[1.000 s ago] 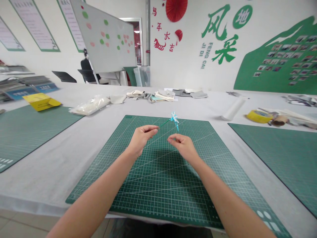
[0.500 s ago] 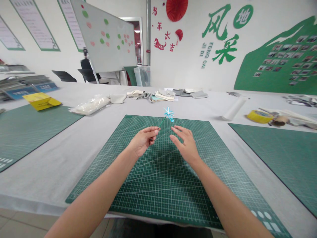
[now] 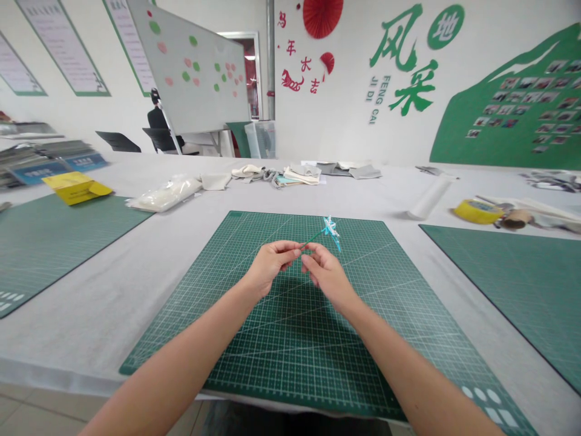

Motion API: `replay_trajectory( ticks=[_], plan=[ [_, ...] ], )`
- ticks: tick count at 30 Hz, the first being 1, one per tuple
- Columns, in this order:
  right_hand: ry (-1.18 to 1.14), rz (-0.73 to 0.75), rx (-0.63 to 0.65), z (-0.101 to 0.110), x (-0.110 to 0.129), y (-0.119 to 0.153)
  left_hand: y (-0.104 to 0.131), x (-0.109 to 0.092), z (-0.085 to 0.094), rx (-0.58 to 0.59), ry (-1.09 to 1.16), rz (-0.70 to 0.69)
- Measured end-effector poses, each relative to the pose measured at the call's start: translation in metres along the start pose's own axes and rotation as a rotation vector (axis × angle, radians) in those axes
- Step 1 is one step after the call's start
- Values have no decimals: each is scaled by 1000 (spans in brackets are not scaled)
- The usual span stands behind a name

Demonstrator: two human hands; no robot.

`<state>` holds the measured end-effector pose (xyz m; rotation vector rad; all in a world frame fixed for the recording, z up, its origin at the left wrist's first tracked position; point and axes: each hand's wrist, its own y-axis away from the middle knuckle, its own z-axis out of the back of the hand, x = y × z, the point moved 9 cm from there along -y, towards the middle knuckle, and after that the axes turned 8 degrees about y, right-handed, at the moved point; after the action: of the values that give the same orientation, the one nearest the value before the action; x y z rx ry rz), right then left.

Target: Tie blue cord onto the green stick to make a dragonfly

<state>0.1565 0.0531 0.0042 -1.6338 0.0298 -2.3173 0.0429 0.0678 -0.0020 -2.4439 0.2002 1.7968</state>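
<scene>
While the left hand [image 3: 269, 266] pinches the blue flower's [image 3: 331, 226] green stem [image 3: 313, 238], the right hand [image 3: 327, 274] has closed in beside it, fingertips curled near the stem, contact unclear.

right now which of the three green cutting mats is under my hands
The middle green gridded cutting mat: your left hand, pinching a green-stemmed blue ornament, and right hand are above it. No hand is over the left mat or right mat.

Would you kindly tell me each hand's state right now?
Left hand: closed, pinching the green stem.
Right hand: fingers curled at the stem; whether they pinch it cannot be told.
</scene>
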Motion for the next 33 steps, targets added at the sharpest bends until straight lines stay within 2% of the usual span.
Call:
replay_trajectory(
  ticks=[3,6,13,16,20,23,28,33],
  plan=[
    [263,101,-78,7,12,4,-1,0,5,-39,-7,-2],
    [440,194,-61,4,25,9,-2,2,8,-52,-18,7],
    [671,243,-56,3,29,11,-1,2,12,-89,-92,3],
    [838,266,-73,3,33,13,-1,-1,13,-113,-172,-26],
    [1158,300,-80,-4,41,18,1,-17,13,-143,-447,-206],
    [1270,323,-82,-8,45,22,6,-31,11,-190,-729,-368],
    [1275,367,-135,-6,49,24,16,-42,3,-211,-1002,-496],
    [1177,437,-258,12,56,24,22,-47,-11,-136,-1204,-633]
  ],
)
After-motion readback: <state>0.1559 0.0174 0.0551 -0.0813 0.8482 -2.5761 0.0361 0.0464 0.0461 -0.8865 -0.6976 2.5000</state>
